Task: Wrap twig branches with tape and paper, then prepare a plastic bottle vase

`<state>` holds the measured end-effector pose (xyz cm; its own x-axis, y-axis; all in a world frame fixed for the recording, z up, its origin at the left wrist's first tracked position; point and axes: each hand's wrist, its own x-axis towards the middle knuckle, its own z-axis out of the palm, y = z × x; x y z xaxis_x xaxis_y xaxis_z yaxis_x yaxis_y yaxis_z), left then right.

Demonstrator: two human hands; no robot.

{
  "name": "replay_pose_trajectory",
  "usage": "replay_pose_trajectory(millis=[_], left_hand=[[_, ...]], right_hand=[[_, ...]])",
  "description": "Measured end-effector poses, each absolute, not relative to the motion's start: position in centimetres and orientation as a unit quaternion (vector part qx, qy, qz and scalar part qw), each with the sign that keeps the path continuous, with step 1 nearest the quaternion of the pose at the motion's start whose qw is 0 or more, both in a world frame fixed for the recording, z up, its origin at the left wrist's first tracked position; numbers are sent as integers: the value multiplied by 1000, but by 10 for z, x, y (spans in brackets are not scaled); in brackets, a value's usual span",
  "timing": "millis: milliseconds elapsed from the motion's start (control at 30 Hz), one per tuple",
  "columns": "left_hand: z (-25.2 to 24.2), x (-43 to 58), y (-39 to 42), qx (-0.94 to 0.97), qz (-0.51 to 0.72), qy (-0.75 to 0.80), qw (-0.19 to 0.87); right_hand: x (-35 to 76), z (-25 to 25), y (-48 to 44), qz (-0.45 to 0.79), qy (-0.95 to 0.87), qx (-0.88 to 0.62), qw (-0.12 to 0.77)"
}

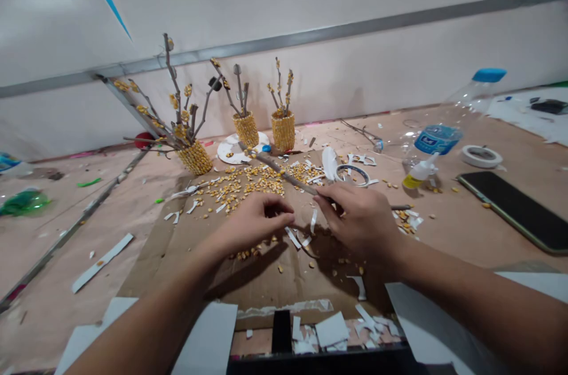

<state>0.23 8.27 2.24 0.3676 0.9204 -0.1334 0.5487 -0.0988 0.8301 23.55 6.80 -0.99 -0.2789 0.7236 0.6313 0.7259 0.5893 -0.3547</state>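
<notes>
My right hand (359, 218) is closed around a thin brown twig (284, 173) that runs up and left over the scattered corn kernels (248, 183). My left hand (255, 222) rests close beside it on the brown cardboard sheet (177, 245), with its fingertips pinched together; what they hold is too small to see. White paper scraps (295, 239) lie between the two hands.
Three small pots covered in corn kernels (195, 157) (247, 128) (283, 130) hold twigs at the back. A clear bottle with a blue cap (448, 126), a glue bottle (419, 173), a tape roll (481, 156) and a dark phone (517, 207) lie to the right. Paper offcuts (331, 330) lie near the front edge.
</notes>
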Motion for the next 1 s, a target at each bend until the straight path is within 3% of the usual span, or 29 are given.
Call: replay_pose_trajectory(millis=[133, 233, 567, 1000], left_hand=[[31, -39, 109, 751, 195, 597, 207], [26, -59, 123, 751, 156, 631, 112], [2, -29, 120, 828, 75, 554, 31], [-3, -14, 129, 819, -15, 574, -10]], right_hand=[[245, -5, 74, -27, -788, -471, 395], [247, -5, 75, -24, -791, -472, 388], [245, -9, 73, -17, -803, -471, 365], [243, -9, 73, -5, -809, -486, 331]])
